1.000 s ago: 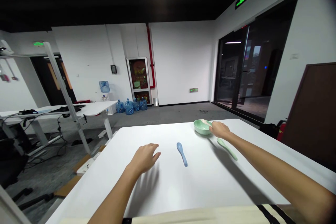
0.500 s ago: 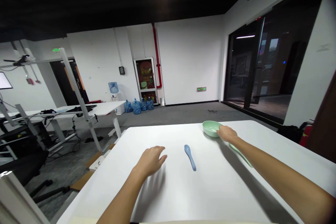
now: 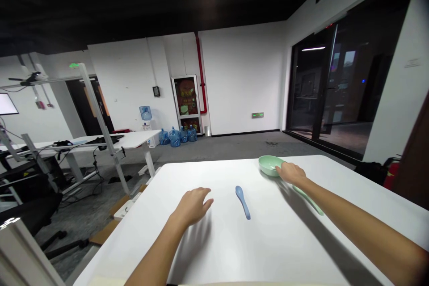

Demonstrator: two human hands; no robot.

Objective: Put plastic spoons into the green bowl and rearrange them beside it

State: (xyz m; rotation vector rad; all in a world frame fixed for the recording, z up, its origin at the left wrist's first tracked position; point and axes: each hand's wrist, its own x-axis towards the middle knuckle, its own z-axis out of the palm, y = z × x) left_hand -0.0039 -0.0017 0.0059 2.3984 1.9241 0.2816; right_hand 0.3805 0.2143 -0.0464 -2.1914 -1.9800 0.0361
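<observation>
My right hand (image 3: 291,172) is at the right side of a light green bowl (image 3: 268,166) near the far edge of the table, its thumb and fingers closed on the rim. Partly hidden beneath that forearm lies a slim light green utensil (image 3: 310,201); its far end is covered, so its kind is unclear. A blue spoon (image 3: 243,203) rests on the tabletop between my hands, bowl end pointing away from me. Left of the spoon, my left hand (image 3: 192,205) hovers over the surface, empty, with thumb and fingers apart.
The white table (image 3: 228,250) has rounded far corners. Beyond it, several blue water jugs (image 3: 174,136) stand on the floor by the wall. A second table (image 3: 137,139) with cables and a metal frame is at the left. Glass doors (image 3: 321,89) are at the right.
The scene sits very slightly lower in the picture. Both hands, the bowl and the spoon otherwise keep their places.
</observation>
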